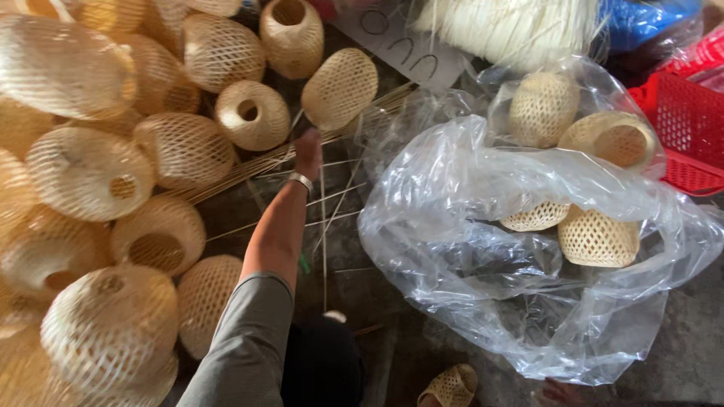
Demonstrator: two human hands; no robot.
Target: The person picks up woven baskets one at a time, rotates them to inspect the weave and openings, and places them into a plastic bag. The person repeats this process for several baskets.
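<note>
My left hand [308,151] is stretched far forward, a metal bangle on its wrist and a grey sleeve on the arm. It sits just below an oval woven bamboo shade [339,87], at the near end of a bundle of thin bamboo strips [249,167] lying on the ground. The fingers point away from me and are hidden, so I cannot tell whether they grip anything. My right hand is out of view.
A big heap of woven bamboo shades [90,173] fills the left side. On the right, a clear plastic bag [452,249] holds several more shades [598,237]. A red plastic crate [690,128] stands at the far right, with white fibre bundles [513,26] at the top.
</note>
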